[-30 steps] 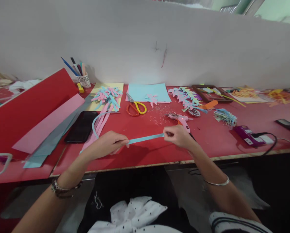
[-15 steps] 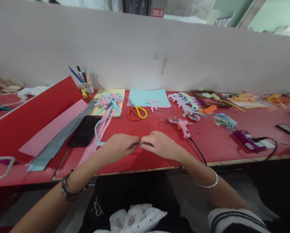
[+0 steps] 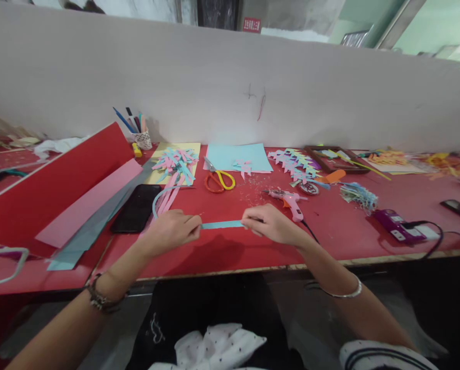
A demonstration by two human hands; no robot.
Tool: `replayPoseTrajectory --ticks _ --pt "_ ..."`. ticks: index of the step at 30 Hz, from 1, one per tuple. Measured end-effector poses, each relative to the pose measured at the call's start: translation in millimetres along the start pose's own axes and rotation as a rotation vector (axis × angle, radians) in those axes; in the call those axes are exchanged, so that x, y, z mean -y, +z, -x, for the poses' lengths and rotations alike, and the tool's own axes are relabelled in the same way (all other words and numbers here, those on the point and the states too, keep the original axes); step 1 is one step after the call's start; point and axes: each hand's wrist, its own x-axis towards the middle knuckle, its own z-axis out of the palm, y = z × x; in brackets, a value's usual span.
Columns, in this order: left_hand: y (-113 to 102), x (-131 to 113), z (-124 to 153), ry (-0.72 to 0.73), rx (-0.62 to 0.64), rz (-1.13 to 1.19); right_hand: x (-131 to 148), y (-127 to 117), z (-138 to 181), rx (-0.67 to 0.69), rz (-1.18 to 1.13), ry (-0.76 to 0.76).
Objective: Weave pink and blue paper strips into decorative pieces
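A light blue paper strip (image 3: 222, 224) is stretched between my two hands above the red table. My left hand (image 3: 176, 231) is closed on its left part. Fingertips of my right hand (image 3: 270, 223) pinch the strip's right end. Behind my left hand a thin blue strip curls up and around; whether it is the same strip I cannot tell. Beyond the hands lie scissors (image 3: 219, 182) with one red and one yellow handle, and a pink glue gun (image 3: 291, 202) is to the right of them. Long pink paper strips (image 3: 168, 199) run behind my left hand.
Left are a black phone (image 3: 136, 208), a red board (image 3: 71, 190) and a pen cup (image 3: 142, 139). Cut strips (image 3: 176, 163) lie on yellow paper, near blue sheets (image 3: 235, 154). Right are folded paper chains (image 3: 295, 164), a wooden tray (image 3: 337, 160) and a purple power strip (image 3: 397, 224).
My hands, which were together at the middle, have moved apart. The blue strip now shows taut between them. The view has shifted slightly.
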Motion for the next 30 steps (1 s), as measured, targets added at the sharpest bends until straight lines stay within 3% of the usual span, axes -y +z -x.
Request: replayPoseTrajectory --ticks 7,10,13,15,19,24,30 --pt "-8 26 33 -0.034 0.049 -0.039 -13 -21 21 -0.038 0.033 0.049" --pt "-17 35 38 -0.219 0.1 -0.063 -16 -24 23 -0.034 0.088 0.03" --pt "-23 30 23 -0.457 0.113 0.058 -12 -20 15 -0.031 0.217 -0.123" --pt "-24 18 5 -0.392 0.079 0.287 -6 -16 6 0.01 0.27 -0.222" --pt "-22 -4 -19 -0.286 0.287 0.556 5 -13 -2 0.049 0.32 -0.278" --pt "-28 -14 -30 -0.407 0.429 0.783 15 -6 2 -0.116 0.468 -0.245" --pt "-31 -25 -42 -0.514 0.433 0.962 12 19 -7 -0.221 0.523 -0.298"
